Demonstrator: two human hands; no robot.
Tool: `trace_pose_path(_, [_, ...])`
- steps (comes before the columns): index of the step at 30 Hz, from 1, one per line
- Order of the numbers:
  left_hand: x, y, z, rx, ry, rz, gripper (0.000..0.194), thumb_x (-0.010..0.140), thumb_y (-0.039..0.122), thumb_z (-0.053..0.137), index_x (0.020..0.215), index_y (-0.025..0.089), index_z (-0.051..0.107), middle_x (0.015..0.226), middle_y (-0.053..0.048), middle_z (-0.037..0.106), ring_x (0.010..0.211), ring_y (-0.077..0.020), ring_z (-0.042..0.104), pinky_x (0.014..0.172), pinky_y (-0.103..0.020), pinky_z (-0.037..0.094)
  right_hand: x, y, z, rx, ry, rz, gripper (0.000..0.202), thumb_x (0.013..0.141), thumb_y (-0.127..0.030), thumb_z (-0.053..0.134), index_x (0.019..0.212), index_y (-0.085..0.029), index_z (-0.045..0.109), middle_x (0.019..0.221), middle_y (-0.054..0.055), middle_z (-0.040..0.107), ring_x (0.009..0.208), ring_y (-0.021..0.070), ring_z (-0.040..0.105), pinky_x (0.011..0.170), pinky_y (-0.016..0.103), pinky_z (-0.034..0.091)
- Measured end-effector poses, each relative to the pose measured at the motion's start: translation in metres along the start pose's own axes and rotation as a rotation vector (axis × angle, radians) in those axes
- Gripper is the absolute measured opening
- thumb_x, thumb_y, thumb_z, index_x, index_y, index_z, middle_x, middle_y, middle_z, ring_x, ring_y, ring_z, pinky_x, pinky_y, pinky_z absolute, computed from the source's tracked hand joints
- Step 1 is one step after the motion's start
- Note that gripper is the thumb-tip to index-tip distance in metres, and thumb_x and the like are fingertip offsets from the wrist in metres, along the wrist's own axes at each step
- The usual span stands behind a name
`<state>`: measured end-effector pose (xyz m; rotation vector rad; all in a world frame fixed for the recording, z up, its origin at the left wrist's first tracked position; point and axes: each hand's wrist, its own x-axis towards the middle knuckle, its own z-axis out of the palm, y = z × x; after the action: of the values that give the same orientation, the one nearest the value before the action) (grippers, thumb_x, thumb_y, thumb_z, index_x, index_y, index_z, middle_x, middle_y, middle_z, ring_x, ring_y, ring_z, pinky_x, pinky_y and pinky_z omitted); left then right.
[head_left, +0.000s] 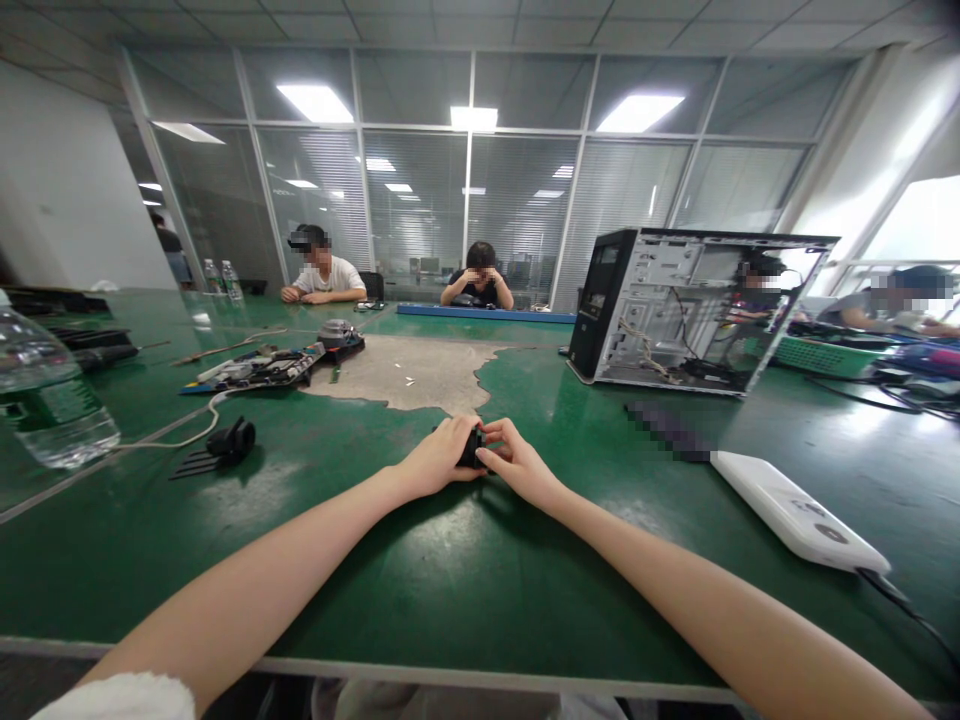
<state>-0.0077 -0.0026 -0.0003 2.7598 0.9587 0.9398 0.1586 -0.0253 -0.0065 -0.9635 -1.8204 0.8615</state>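
Both hands meet at the middle of the green table, around a small black part [470, 450] whose kind I cannot make out. My left hand [442, 455] wraps over it from the left, fingers closed, covering most of it. From the right, my right hand [521, 458] pinches at its near side with thumb and index finger. A bit of red shows near the fingertips. To the left of my hands, a black fan-like piece with prongs [231, 438] lies on the table.
An open computer case [690, 310] stands at back right, a white power bank-like device [799, 510] nearer. A circuit board [259, 368] lies at back left beside a water bottle [52, 390]. A green basket [829, 358] sits far right. Several people sit around the table.
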Motion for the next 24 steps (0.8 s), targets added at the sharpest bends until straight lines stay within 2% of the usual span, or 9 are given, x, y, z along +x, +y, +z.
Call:
trace_pose_path(8, [0.0,-0.001,-0.001,0.0,-0.008,-0.013,0.059,0.065,0.036,0.064,0.113,0.018,0.033,0.107,-0.01,0.045,0.097,-0.0245,0.046,0.081,-0.04,0.039,0.0,0.001,-0.003,0.035,0.113,0.042,0.026,0.068,-0.028,0.058,0.089,-0.021,0.044,0.081,-0.002,0.052,0.062,0.0091,0.055,0.06,0.025,0.046])
trace_pose_path(13, [0.0,0.001,-0.002,-0.005,-0.007,-0.013,0.057,0.066,0.035,0.063,0.112,0.018,0.034,0.106,-0.01,0.046,0.095,-0.0241,0.047,0.08,-0.039,0.04,0.002,-0.001,-0.003,0.136,0.024,0.067,0.028,0.068,-0.029,0.059,0.091,-0.02,0.046,0.09,0.001,0.054,0.062,0.0086,0.056,0.061,0.025,0.047])
trace_pose_path(19, [-0.002,0.006,-0.005,0.011,-0.043,-0.034,0.057,0.066,0.039,0.063,0.111,0.019,0.033,0.105,-0.009,0.046,0.096,-0.0237,0.047,0.079,-0.038,0.042,0.012,-0.002,-0.007,0.224,-0.073,0.2,0.03,0.062,-0.033,0.065,0.084,-0.016,0.051,0.073,0.0,0.06,0.067,0.0124,0.058,0.065,0.029,0.048])
trace_pose_path(24, [-0.003,0.008,-0.005,0.072,-0.055,-0.062,0.06,0.067,0.043,0.061,0.113,0.02,0.03,0.107,-0.008,0.045,0.099,-0.0237,0.048,0.079,-0.037,0.043,0.012,-0.007,-0.008,0.274,-0.079,0.265,0.033,0.059,-0.034,0.068,0.083,-0.015,0.055,0.074,0.002,0.064,0.071,0.0145,0.06,0.069,0.03,0.048])
